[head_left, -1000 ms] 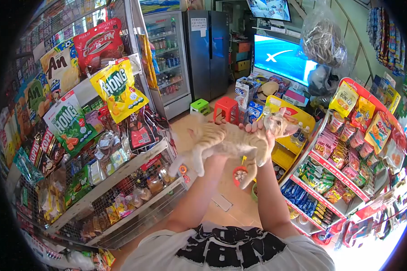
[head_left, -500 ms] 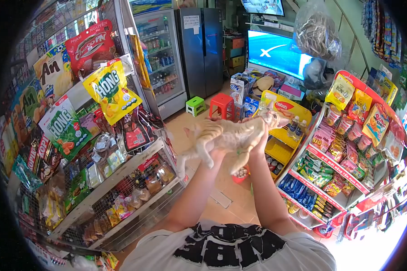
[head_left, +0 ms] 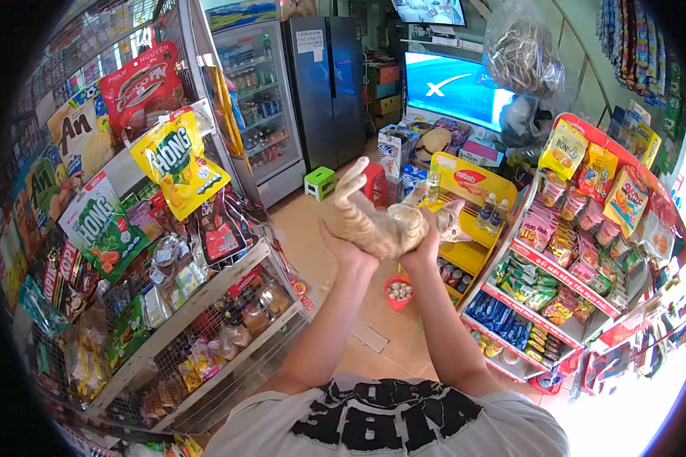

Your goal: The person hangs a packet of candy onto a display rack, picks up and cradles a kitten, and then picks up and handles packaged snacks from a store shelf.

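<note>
An orange and white kitten point(head_left: 381, 228) lies on its back across both hands, its head to the right and its hind legs raised at the left. My left hand point(head_left: 348, 247) cups its hindquarters from below. Under its shoulders and neck is my right hand point(head_left: 425, 247), the fingers partly hidden behind its body. The kitten's face is turned toward the camera. Below it, a red basket of small pale round items point(head_left: 398, 292) stands on the floor.
Snack shelves point(head_left: 183, 324) line the left, another snack rack point(head_left: 564, 282) the right. Behind are a yellow display stand point(head_left: 472, 247), a red stool point(head_left: 375, 183), a green stool point(head_left: 320, 183), a drinks fridge point(head_left: 255, 107) and a lit screen point(head_left: 450, 87).
The kitten has rolled from its side onto its back, with its hind legs now pointing up. My left hand has come out from behind it to its hindquarters. The view has shifted slightly.
</note>
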A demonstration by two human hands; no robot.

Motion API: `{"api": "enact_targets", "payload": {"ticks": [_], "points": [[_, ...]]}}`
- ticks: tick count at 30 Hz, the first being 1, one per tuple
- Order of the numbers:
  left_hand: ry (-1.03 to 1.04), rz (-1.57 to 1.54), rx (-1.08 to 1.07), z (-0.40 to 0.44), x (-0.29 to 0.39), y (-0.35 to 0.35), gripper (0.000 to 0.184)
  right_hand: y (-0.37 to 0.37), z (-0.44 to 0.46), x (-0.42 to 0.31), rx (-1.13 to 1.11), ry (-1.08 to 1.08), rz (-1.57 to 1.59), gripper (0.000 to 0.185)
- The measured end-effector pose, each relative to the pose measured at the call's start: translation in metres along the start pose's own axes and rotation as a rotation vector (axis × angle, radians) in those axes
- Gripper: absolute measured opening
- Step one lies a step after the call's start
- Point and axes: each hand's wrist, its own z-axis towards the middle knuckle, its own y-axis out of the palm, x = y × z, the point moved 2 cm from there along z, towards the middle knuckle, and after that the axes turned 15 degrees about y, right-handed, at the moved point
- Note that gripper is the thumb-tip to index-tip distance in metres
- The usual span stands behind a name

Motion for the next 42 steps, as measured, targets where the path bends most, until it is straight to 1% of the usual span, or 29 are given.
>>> {"api": "enact_targets", "payload": {"ticks": [2,4,5,6,8,9,10,11,12,14,15,16,17,18,20,21,23,24,26,27,28,30,31,32,33,34,36,39,42], "points": [[-0.019,-0.024,-0.005,0.002,-0.002,-0.002,0.082,-0.005,0.002,-0.001,0.003,-0.016,0.005,0.046],[-0.02,-0.145,-0.088,0.006,-0.004,-0.002,0.078,-0.004,0.002,-0.001,-0.07,-0.047,-0.019,0.049],[-0.025,-0.141,-0.086,0.009,-0.006,-0.002,0.078,-0.006,-0.001,-0.001,-0.066,-0.05,-0.014,0.049],[0.133,-0.105,-0.323,0.013,-0.005,0.005,0.076,0.004,-0.011,0.001,-0.094,-0.073,-0.027,0.052],[0.286,-0.065,-0.559,0.02,-0.004,0.016,0.074,0.009,-0.017,0.001,-0.118,-0.099,-0.037,0.055],[0.392,0.111,-0.578,0.019,0.002,0.031,0.072,0.005,-0.014,0.001,-0.121,-0.139,-0.03,0.057],[0.419,0.067,-0.553,0.007,0.005,0.041,0.067,-0.004,-0.008,-0.001,-0.123,-0.179,-0.023,0.059],[0.446,0.024,-0.53,-0.004,0.009,0.051,0.064,-0.015,0.003,-0.002,-0.183,-0.24,0.021,0.062],[0.443,0.026,-0.528,-0.004,0.009,0.04,0.064,-0.012,0.001,0.0,-0.179,-0.242,0.023,0.062],[-0.154,-0.313,-0.956,0.001,-0.003,0.013,0.06,0.004,-0.009,0.004,-0.389,-0.228,0.021,0.066],[-0.155,-0.312,-0.954,0.002,-0.007,0.0,0.06,0.006,-0.009,0.003,-0.341,-0.196,0.099,0.072],[-0.091,-0.374,-0.765,0.005,-0.011,-0.013,0.057,0.009,-0.01,0.003,-0.34,-0.196,0.1,0.072],[-0.027,-0.432,-0.576,0.011,-0.015,-0.025,0.053,0.013,-0.012,0.003,-0.418,-0.176,0.092,0.071],[-0.028,-0.431,-0.575,0.022,-0.021,-0.038,0.053,0.017,-0.015,0.004,-0.495,-0.156,0.083,0.07],[-0.115,-0.403,-0.43,0.044,-0.035,-0.061,0.045,0.026,-0.023,0.007,-0.507,-0.151,0.083,0.068],[-0.116,-0.401,-0.429,0.045,-0.036,-0.06,0.045,0.031,-0.027,0.009,-0.52,-0.144,0.081,0.067],[-0.164,-0.485,-0.656,0.044,-0.035,-0.053,0.052,0.04,-0.034,0.01,-0.477,-0.159,0.067,0.063],[-0.165,-0.484,-0.655,0.043,-0.036,-0.054,0.052,0.041,-0.035,0.011,-0.434,-0.172,0.051,0.059],[0.067,-0.267,-0.43,0.045,-0.037,-0.061,0.052,0.041,-0.032,0.012,-0.439,-0.181,0.073,0.057],[0.068,-0.267,-0.429,0.043,-0.033,-0.064,0.052,0.042,-0.031,0.013,-0.445,-0.189,0.093,0.055],[0.023,-0.308,-0.404,0.034,-0.023,-0.056,0.053,0.042,-0.031,0.014,-0.444,-0.188,0.093,0.055],[-0.022,-0.351,-0.382,0.008,-0.005,-0.027,0.055,0.047,-0.032,0.017,-0.563,-0.178,0.141,0.05],[-0.044,-0.316,-0.249,-0.004,0.002,-0.016,0.056,0.049,-0.031,0.018,-0.566,-0.18,0.139,0.05],[-0.066,-0.28,-0.116,-0.011,0.004,-0.013,0.058,0.052,-0.032,0.02,-0.632,-0.169,0.199,0.052],[0.015,-0.33,-0.267,-0.01,0.0,-0.012,0.067,0.055,-0.033,0.021,-0.699,-0.156,0.259,0.053],[0.014,-0.332,-0.271,-0.01,-0.005,-0.015,0.067,0.058,-0.033,0.023,-0.742,-0.14,0.291,0.053],[0.08,-0.345,-0.217,-0.013,-0.008,-0.012,0.081,0.061,-0.038,0.03,-0.791,-0.104,0.321,0.054],[0.038,-0.283,-0.216,-0.042,-0.012,0.005,0.072,0.066,-0.048,0.043,-0.834,-0.041,0.319,0.054],[-0.032,-0.213,-0.32,-0.072,-0.018,0.018,0.064,0.07,-0.052,0.054,-0.871,0.039,0.305,0.055]]}}
